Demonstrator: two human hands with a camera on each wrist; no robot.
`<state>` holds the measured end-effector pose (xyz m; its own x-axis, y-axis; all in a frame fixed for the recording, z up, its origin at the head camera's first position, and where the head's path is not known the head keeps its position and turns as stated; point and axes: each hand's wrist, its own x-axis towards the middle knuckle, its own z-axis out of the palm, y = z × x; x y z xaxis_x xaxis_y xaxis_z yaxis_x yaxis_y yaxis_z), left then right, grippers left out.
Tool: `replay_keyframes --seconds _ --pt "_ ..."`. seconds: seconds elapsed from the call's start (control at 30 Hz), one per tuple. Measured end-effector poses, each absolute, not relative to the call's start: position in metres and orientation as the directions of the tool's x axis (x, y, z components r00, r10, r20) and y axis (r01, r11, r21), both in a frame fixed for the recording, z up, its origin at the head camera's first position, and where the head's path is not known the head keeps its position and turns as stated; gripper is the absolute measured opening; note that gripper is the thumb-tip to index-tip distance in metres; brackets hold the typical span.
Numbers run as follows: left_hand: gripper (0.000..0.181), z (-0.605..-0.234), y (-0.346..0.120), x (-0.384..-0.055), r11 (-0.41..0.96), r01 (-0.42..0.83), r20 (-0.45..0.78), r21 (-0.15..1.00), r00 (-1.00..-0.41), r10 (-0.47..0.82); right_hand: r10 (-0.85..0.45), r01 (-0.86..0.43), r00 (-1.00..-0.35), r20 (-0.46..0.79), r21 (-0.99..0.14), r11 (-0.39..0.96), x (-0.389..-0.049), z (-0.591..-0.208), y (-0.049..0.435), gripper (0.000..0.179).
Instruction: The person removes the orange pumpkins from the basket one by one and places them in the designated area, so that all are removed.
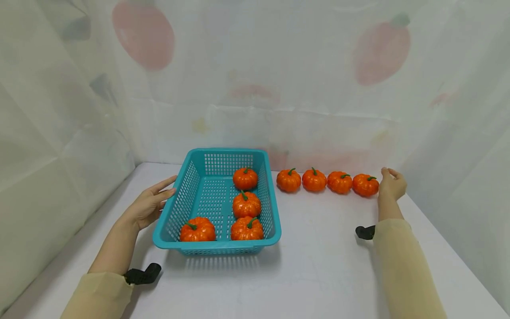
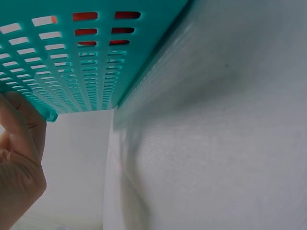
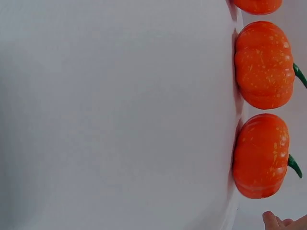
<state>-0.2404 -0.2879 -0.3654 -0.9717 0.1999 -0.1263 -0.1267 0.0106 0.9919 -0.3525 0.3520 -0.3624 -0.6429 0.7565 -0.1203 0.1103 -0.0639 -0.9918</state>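
A turquoise plastic basket [image 1: 220,245] stands on the table, with several small orange toy pumpkins inside: one pumpkin [image 1: 198,229] at the near left, the others along the right side. My left hand [image 1: 148,204] is at the basket's left rim, its fingers fairly straight and their tips right at the edge. In the left wrist view that hand [image 2: 21,148] shows beside the slotted wall. To the right of the basket runs a row of more pumpkins. Just past its rightmost pumpkin [image 1: 365,185] is my right hand [image 1: 392,186], fingers loosely bent, holding nothing.
A white-covered table [image 1: 311,266] carries everything. Behind it hangs a pale curtain [image 1: 303,79] with faded fruit prints, and similar cloth encloses both sides. A black device is worn at each wrist.
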Motion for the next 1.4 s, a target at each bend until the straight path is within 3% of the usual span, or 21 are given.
replay_keyframes --seconds 0.33,0.6,0.83,1.4 --pt "0.072 -0.366 -0.288 -0.240 0.011 -0.119 -0.119 0.993 -0.973 0.197 0.766 -0.078 -0.642 -0.022 -0.993 -0.094 -0.361 -0.347 0.331 0.032" --pt "0.072 -0.366 -0.288 -0.240 -0.001 -0.125 -0.122 0.992 -0.973 0.197 0.701 -0.141 -0.712 0.045 -0.987 -0.079 -0.361 -0.328 0.302 0.033" --pt "0.073 -0.365 -0.288 -0.239 -0.018 -0.127 -0.121 0.992 -0.972 0.201 0.585 -0.161 -0.810 0.050 -0.977 -0.139 -0.352 -0.315 0.274 0.036" --pt "0.072 -0.367 -0.288 -0.241 -0.004 -0.124 -0.120 0.992 -0.973 0.199 0.235 -0.226 -0.953 0.193 -0.966 -0.125 -0.334 -0.308 0.192 0.038"
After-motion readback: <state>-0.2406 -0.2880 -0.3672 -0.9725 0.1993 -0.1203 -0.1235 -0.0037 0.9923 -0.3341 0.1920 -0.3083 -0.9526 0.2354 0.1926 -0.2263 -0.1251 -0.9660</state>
